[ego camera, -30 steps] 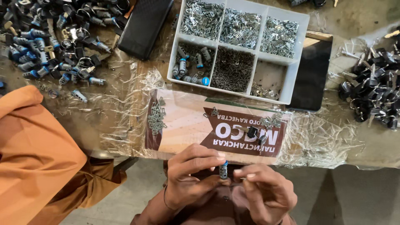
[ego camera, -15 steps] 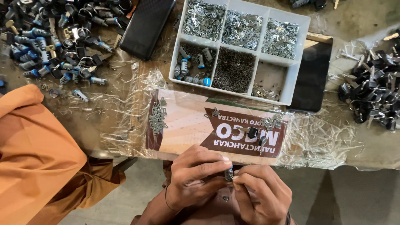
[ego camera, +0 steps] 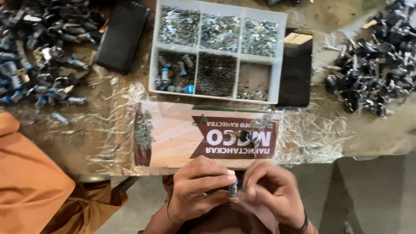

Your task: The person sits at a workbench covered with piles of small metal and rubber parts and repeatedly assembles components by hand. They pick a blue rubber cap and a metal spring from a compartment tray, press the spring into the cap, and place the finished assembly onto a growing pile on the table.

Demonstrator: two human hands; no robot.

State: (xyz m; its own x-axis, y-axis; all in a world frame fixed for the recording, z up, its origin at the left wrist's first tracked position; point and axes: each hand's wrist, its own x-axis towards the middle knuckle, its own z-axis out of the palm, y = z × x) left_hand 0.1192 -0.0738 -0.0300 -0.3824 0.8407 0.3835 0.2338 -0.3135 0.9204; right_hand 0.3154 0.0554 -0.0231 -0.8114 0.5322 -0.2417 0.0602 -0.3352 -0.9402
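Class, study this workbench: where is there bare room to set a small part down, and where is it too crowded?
Free: the printed card's pale middle, between the clip cluster and its dark banner; the tabletop strip between the tray and black parts.

Crowded: the tray's compartments, the cylinder pile far left, the table edge by both hands.

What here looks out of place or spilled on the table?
A few small metal parts lie loose on the printed board, outside the white compartment tray. The clear plastic sheet under the board is crumpled. Otherwise, nothing stands out.
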